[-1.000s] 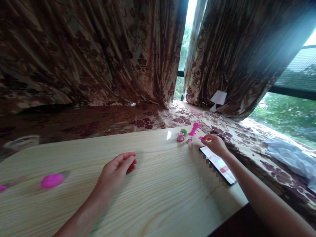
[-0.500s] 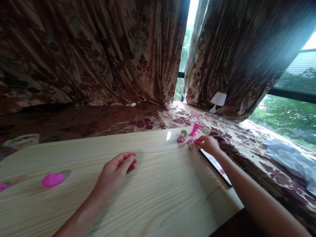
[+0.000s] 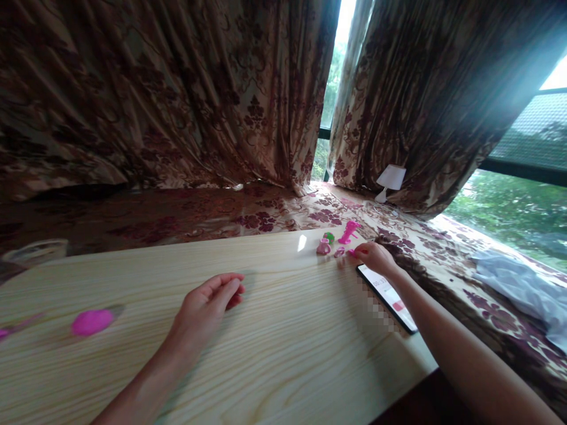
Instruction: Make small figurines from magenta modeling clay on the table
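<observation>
My left hand (image 3: 208, 308) rests on the light wooden table (image 3: 274, 348) with its fingers loosely curled and nothing in it. My right hand (image 3: 374, 258) reaches to the table's far right corner, its fingertips pinched on a small pink toy piece (image 3: 352, 252). Close by lie several small toys: a pink figure (image 3: 323, 248), a green piece (image 3: 328, 237), a pink stand-shaped piece (image 3: 349, 231) and a tiny pink bit (image 3: 339, 252). A phone (image 3: 387, 297) with a lit screen lies under my right wrist.
A magenta oval toy (image 3: 92, 322) lies at the table's left, a pink strip (image 3: 13, 328) beyond it. Patterned curtains hang behind. A patterned cloth sill holds a small white lamp (image 3: 388, 179) and a pale plastic bag (image 3: 522, 286). A glass bowl (image 3: 33, 252) stands far left.
My right hand moved a little left and forward with the pink piece, down to the table beside the other toys. My left hand has stayed put.
</observation>
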Demonstrator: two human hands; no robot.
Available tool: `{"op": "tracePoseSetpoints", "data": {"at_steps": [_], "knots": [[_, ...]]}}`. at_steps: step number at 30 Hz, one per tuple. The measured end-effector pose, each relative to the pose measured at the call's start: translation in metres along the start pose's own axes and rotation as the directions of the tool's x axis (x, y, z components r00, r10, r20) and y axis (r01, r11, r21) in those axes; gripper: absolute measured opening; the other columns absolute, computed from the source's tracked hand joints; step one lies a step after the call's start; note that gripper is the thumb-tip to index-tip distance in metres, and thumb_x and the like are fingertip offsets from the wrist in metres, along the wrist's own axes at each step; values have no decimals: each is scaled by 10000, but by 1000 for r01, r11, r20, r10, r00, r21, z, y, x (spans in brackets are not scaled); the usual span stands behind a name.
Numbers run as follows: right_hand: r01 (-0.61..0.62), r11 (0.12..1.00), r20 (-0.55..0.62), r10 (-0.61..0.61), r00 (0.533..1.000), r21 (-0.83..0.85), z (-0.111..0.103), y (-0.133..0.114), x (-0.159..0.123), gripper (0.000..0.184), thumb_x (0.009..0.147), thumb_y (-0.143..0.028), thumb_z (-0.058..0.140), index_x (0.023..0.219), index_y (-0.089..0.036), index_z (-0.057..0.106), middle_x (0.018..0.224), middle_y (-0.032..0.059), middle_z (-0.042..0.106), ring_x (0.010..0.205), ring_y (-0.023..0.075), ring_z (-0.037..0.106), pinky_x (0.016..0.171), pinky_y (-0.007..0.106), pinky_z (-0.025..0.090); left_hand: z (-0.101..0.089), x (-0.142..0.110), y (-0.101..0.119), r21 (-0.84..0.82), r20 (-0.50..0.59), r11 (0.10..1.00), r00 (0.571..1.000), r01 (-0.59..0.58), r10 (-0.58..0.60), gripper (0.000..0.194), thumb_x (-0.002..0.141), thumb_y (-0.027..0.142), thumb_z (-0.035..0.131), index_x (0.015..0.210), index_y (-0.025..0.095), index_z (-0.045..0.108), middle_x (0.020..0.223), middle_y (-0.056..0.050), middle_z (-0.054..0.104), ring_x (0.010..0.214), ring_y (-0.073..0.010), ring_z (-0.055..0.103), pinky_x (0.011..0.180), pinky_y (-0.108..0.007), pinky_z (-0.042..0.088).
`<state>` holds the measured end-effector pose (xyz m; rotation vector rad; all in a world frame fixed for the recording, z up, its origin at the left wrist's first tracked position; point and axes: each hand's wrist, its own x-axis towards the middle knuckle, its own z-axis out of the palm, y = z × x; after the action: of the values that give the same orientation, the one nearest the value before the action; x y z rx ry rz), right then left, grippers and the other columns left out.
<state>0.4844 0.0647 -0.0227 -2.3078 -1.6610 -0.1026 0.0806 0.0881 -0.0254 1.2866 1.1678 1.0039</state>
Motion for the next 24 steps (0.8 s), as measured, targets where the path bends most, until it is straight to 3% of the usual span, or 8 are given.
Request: {"op": "tracePoseSetpoints", "data": {"at_steps": [5,12,17,21,24], "knots": [[-16,1000,-10,16,1000,9,-4,4,2,213,750,-282,512,804,-239,714,813,30,698,731,156,605,586,219,362,-2,0,-3,6,7,1000,1000,-20,20,342,724,441,617,943,178,627,835,-26,653,740,-125,606,752,-240,467],[-26,999,-13,26,1000,37,-7,0,1,200,708,-348,559,698,-230,720,677,22,683,624,152,596,511,221,338,-4,1,-3,3,9,1000,1000,-23,23,333,725,435,614,934,176,628,825,-26,653,733,-125,605,750,-245,467],[-20,994,-151,37,988,109,-42,-5,-9,304,773,-371,482,874,-190,705,784,51,697,681,169,616,564,237,398,-2,1,-3,103,-19,984,989,-142,145,294,747,397,576,919,163,622,793,-30,654,691,-134,605,692,-252,475],[179,920,-185,-120,975,347,-63,-49,-35,347,787,-436,509,915,-164,683,780,88,696,664,180,623,571,256,435,-14,1,12,401,-62,861,929,-312,365,263,775,335,510,913,147,633,814,-55,673,700,-148,609,654,-245,465],[341,800,-150,-308,940,494,-56,-104,-61,279,776,-403,552,905,-191,680,810,89,698,681,189,638,611,268,470,-58,7,33,565,-112,780,911,-270,396,289,775,329,477,926,153,649,873,-63,685,722,-155,614,656,-245,462]]}}
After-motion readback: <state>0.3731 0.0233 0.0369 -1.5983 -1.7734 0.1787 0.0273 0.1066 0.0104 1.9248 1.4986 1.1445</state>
